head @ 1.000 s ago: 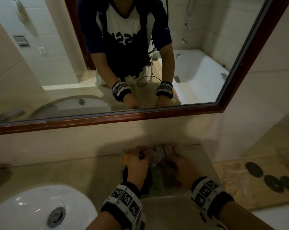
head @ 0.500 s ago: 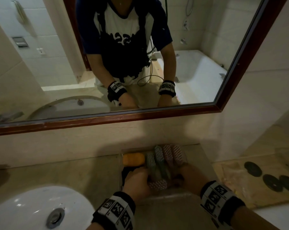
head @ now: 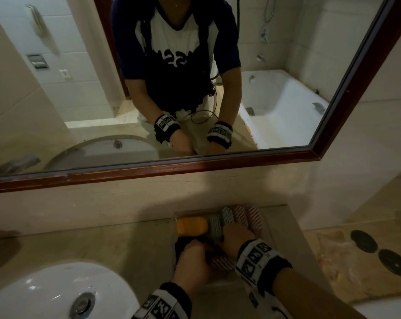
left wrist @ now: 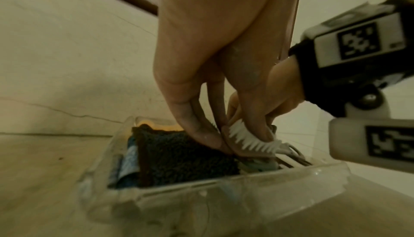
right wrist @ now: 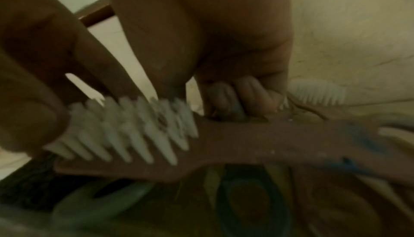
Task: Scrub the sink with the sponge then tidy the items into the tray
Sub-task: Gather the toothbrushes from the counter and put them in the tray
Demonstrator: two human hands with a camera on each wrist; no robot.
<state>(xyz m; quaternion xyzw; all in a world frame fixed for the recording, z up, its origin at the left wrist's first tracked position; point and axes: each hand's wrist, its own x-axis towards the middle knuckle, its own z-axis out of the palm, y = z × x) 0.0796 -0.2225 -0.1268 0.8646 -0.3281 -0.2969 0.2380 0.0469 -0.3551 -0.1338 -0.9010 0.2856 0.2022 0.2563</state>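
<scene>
A clear plastic tray (head: 220,283) sits on the counter to the right of the white sink (head: 56,286). It holds an orange sponge (head: 191,225), a dark scouring pad (left wrist: 183,154) and several brushes (head: 252,218). My left hand (head: 194,260) pinches the bristle end of a pink brush (left wrist: 251,144) with white bristles, low over the tray (left wrist: 224,186). My right hand (head: 234,236) reaches in from the right. In the right wrist view its thumb and curled fingers close around the same pink brush (right wrist: 268,145). The left fingers (right wrist: 33,116) hold the brush's end.
The wall and a brown-framed mirror (head: 194,168) rise right behind the tray. Bare counter (head: 125,245) lies between sink and tray. The sink drain (head: 83,302) is at the lower left. Past the counter's right edge is floor with dark discs (head: 363,240).
Both hands drew back from the far end of the tray. The right hand then shifted left over the brushes to meet the left hand at the pink brush.
</scene>
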